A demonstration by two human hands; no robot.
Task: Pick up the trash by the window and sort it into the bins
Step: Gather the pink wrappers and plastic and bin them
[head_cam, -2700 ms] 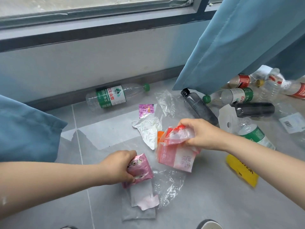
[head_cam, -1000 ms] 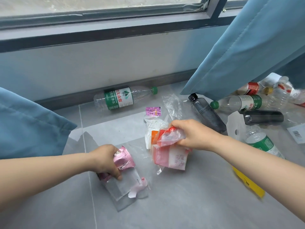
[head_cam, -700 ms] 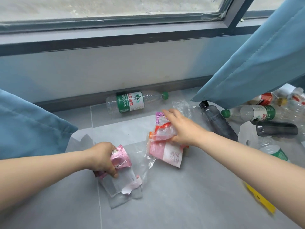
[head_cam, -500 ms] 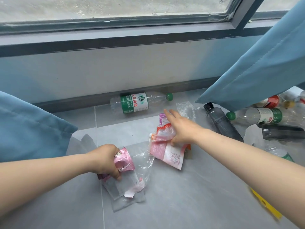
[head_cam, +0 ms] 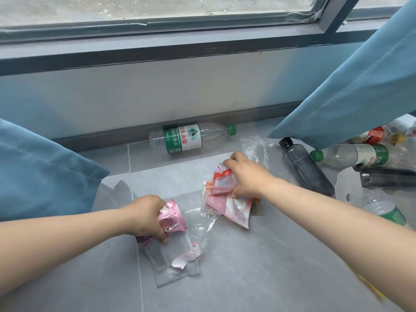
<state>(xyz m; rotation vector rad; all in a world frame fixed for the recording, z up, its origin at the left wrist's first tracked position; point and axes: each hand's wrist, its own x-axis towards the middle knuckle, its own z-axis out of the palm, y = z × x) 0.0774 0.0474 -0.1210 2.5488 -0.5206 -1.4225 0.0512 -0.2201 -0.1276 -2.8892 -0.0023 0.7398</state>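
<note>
Closing my right hand (head_cam: 245,174), outstretched a moment ago, round the crumpled red-and-white plastic packets (head_cam: 227,199) on the grey tiled floor (head_cam: 270,266); my left hand (head_cam: 146,218) grips the pink foil wrapper (head_cam: 172,216) nearer left. Both seem bin-ready.

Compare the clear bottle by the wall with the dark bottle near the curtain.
The clear bottle has a green label and green cap; the dark bottle is grey, black-capped. The clear bottle lies along the wall; the dark bottle points toward it. Both lie on their sides.
</note>
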